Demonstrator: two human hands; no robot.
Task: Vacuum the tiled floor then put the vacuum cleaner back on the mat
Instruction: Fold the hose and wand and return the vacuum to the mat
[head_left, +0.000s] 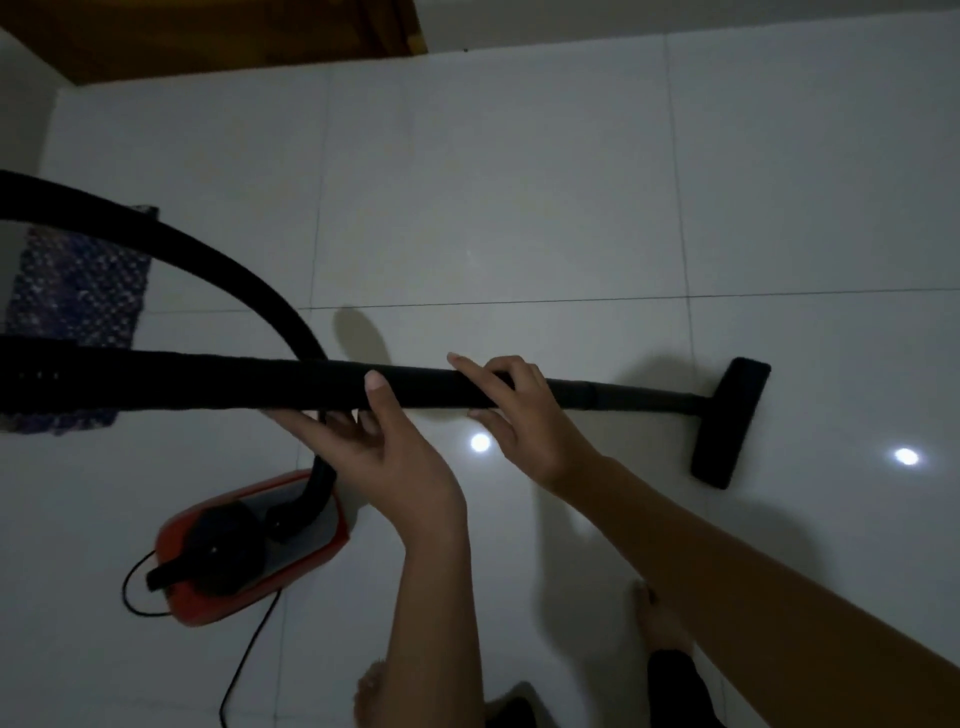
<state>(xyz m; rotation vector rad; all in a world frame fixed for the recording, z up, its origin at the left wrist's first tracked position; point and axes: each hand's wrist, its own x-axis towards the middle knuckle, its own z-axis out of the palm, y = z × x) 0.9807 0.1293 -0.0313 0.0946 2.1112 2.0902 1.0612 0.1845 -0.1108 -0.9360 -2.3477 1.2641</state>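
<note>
**Hands spaced along the wand, head flat on the tiles**

Both hands hold the long black vacuum wand, which lies almost level across the view. The left hand cradles it from below, thumb hooked over the top and fingers spread beneath. The right hand sits further down the tube, fingers curled over it. This spaced hold looks meant to steer the flat black floor head, which rests on the glossy white tiled floor well beyond the right fingertips. Vacuuming appears to be the step in hand; the return is not yet done.

Below the left fingers stands the red and black canister on bare tile, its black ribbed hose arching up behind that hand. The blue patterned woven mat lies well beyond the left fingers, partly hidden by wand and hose. A thin black power cord trails near the person's bare feet, a likely snag when carrying the canister across.
</note>
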